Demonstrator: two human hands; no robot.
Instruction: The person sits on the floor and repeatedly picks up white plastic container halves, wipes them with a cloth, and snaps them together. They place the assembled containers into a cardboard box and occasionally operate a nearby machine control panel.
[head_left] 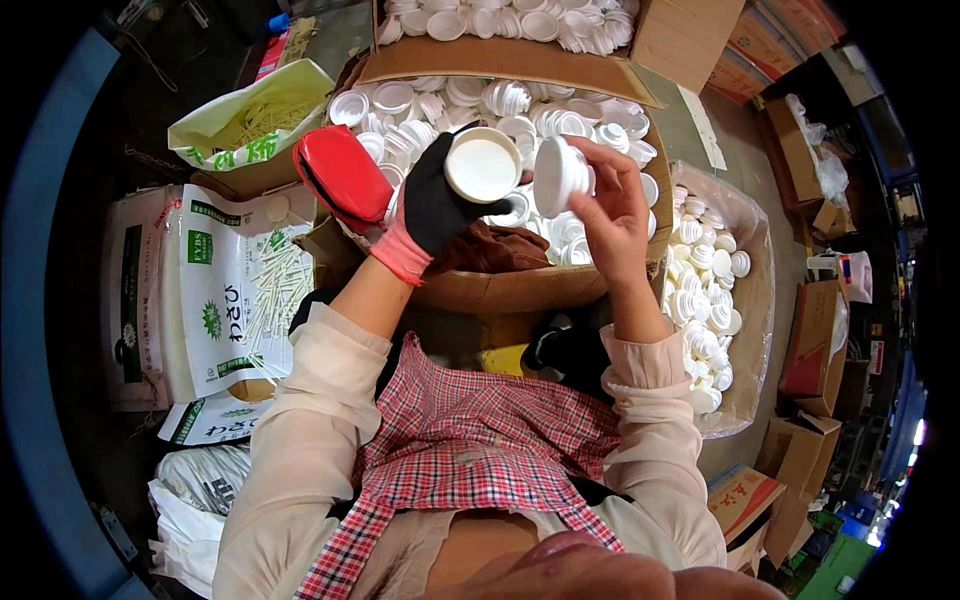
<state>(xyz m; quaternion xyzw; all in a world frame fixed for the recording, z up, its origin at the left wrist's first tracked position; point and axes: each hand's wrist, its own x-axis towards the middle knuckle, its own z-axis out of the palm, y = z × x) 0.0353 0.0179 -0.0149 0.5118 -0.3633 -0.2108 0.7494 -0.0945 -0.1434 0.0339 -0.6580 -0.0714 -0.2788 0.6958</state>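
Observation:
My left hand (pixel 430 205), in a black glove with a pink cuff, is closed around a round white plastic lid (pixel 484 166). Its flat face and raised, cream-tinted rim are turned up. Bare fingers and thumb of my right hand (pixel 618 210) grip a white stepped plastic lid (pixel 558 178) by its edge, tilted on its side. A small gap separates the two pieces. Both hands are above an open cardboard box (pixel 500 290) heaped with similar white lids (pixel 395 97). A red pouch (pixel 345 178) sits left of my gloved hand, and brown cloth (pixel 495 248) lies below it.
Behind stands another carton of white parts (pixel 480 22). At right, a plastic-lined box (pixel 745 370) holds more white caps. Thin pale sticks (pixel 275 290) lie on a printed white sack (pixel 205 330) at left, near an open white-and-green bag (pixel 250 115). Cartons (pixel 810 350) line the right side.

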